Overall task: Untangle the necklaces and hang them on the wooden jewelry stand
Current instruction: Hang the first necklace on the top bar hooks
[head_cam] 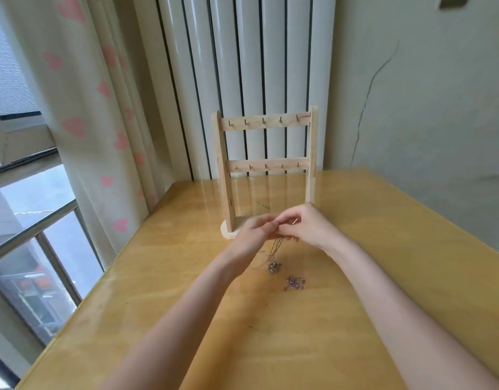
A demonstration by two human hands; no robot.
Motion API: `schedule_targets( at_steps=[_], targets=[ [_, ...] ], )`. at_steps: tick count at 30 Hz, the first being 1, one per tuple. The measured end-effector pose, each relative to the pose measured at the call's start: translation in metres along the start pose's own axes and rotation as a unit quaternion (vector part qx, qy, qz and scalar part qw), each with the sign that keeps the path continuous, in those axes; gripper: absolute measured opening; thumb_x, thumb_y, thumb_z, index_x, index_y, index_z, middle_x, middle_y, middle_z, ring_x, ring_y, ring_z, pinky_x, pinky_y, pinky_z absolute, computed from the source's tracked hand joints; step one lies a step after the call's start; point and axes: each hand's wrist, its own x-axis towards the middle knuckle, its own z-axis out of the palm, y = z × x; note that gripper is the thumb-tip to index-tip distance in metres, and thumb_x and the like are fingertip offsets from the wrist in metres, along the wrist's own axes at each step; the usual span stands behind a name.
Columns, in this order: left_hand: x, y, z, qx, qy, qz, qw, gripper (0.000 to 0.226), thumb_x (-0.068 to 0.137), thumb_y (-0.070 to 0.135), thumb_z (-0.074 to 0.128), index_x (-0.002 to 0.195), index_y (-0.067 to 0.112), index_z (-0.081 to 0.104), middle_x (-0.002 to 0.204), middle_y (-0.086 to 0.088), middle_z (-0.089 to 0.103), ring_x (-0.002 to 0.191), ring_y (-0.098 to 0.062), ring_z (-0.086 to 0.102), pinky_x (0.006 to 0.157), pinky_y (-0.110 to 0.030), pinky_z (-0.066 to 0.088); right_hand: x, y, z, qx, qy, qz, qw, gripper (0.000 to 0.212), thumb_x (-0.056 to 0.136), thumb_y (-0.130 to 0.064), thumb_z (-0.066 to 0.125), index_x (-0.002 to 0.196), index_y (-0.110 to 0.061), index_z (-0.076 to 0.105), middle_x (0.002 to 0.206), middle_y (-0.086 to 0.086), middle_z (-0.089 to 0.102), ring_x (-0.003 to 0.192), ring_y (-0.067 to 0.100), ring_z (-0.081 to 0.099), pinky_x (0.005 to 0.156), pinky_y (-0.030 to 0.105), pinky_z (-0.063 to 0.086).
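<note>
A wooden jewelry stand (pixel 266 168) stands upright at the far middle of the table, with two crossbars of small metal hooks, all bare. Just in front of its base, my left hand (pixel 252 233) and my right hand (pixel 306 225) meet above the table, fingers pinching a thin gold necklace chain (pixel 276 249). The chain hangs down in several strands to a small tangled clump (pixel 274 267) touching the tabletop. A second clump of chain (pixel 294 282) lies loose on the table just to the right of it.
The yellow wooden table (pixel 383 277) runs to a left edge beside a heart-patterned curtain (pixel 96 122) and a window (pixel 31 235). A white ribbed radiator (pixel 242 66) stands behind the stand, a cracked wall (pixel 411 94) to the right.
</note>
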Motion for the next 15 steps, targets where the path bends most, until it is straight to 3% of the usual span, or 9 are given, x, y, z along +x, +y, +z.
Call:
schedule_targets(
  at_steps=[3,6,8,15],
  targets=[
    [-0.001,0.005,-0.003,-0.082,-0.019,-0.01,0.996,0.031,0.099,0.015,0.036,0.108,0.005,0.064,0.107,-0.008,0.069,0.098,-0.019,0.066,0.098,-0.026,0.044,0.002,-0.014,-0.011,-0.008,0.006,-0.007,1.0,0.016,0.081,-0.014,0.069,0.074,-0.028,0.07,0.062,-0.007,0.064,0.055,0.008,0.054,0.055,0.023,0.042],
    [-0.005,0.009,-0.01,-0.132,-0.033,-0.013,0.991,0.033,0.099,0.021,0.039,0.111,0.002,0.063,0.105,-0.009,0.069,0.092,-0.015,0.066,0.094,-0.024,0.046,0.0,-0.027,-0.019,-0.003,-0.028,-0.008,1.0,0.008,0.086,-0.011,0.064,0.086,-0.01,0.072,0.058,-0.002,0.06,0.045,0.001,0.049,0.044,0.015,0.037],
    [-0.01,0.011,-0.015,-0.159,-0.032,-0.018,0.987,0.031,0.097,0.023,0.043,0.109,0.004,0.064,0.099,-0.005,0.071,0.085,-0.012,0.067,0.09,-0.023,0.048,-0.002,-0.034,-0.021,0.044,-0.043,-0.006,0.998,0.011,0.087,-0.006,0.062,0.093,0.0,0.07,0.064,0.003,0.062,0.047,0.0,0.051,0.045,0.013,0.04],
    [-0.026,0.022,-0.027,-0.159,-0.019,-0.016,0.987,0.014,0.082,0.02,0.062,0.089,0.009,0.066,0.085,0.001,0.071,0.082,-0.015,0.069,0.09,-0.025,0.05,-0.003,-0.053,-0.026,0.111,-0.045,0.001,0.993,0.007,0.082,-0.001,0.066,0.078,-0.006,0.069,0.065,0.003,0.066,0.058,0.01,0.058,0.053,0.017,0.047]
  ],
)
